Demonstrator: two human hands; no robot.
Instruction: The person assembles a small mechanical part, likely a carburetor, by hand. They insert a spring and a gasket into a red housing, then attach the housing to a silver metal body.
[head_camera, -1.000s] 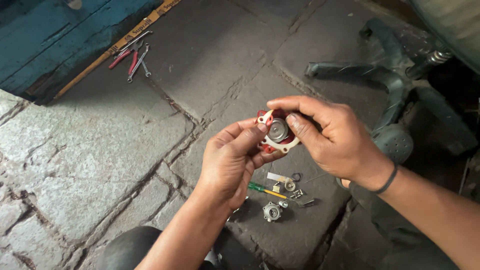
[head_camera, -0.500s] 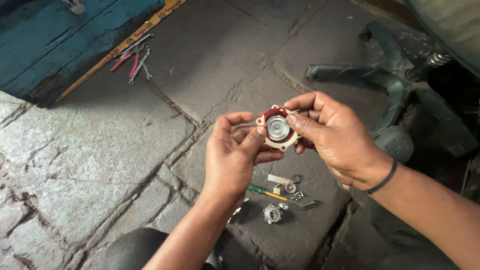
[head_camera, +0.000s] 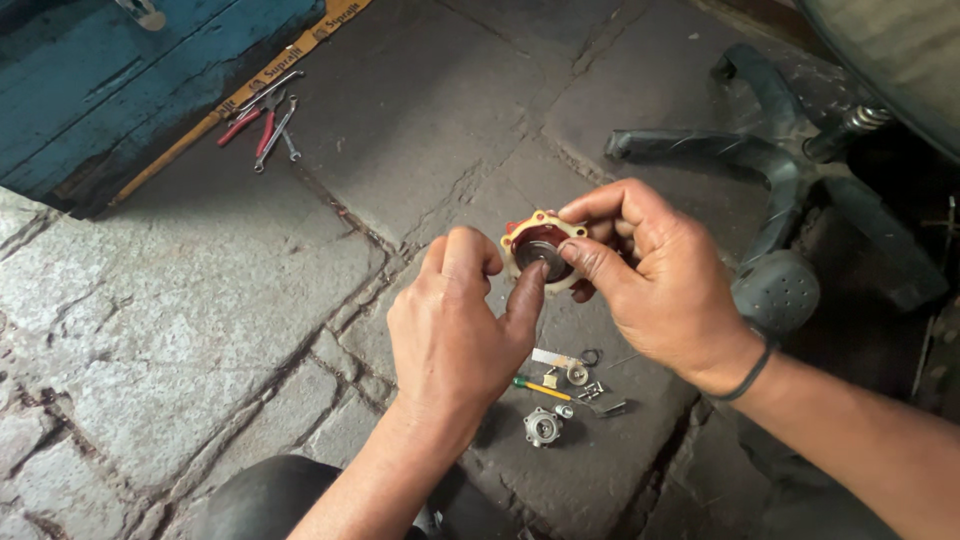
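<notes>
Stone floor (head_camera: 180, 330): grey paving slabs with cracked joints; everything below lies on it.
Blue wooden board (head_camera: 110, 90): upper left, with a yellow strap along its lower edge.
Chair base (head_camera: 780, 190): dark plastic legs on the right, one caster close to the right wrist.
Right hand (head_camera: 660, 285): closed on the round part, thumb on its front face and fingers wrapped behind the rim.
Left hand (head_camera: 455, 325): loosely curled, gripping nothing; only the thumb tip reaches out and presses the part's lower edge.
Round part (head_camera: 540, 250): held in the air between both hands, above the small pieces. Cream flange over a red body, dark metal centre. Probably light and stiff with a thin gasket-like rim, so best pinched at the flange edge, not the centre. Flat disc, no long axis; open face tilted up towards the camera.
Pliers and spanners (head_camera: 262, 118): red-handled, near the strap, well apart from the hands.
Small pieces (head_camera: 560, 390): a silver fitting, a yellow-green tool, washers and screws, clustered below the hands.
</notes>
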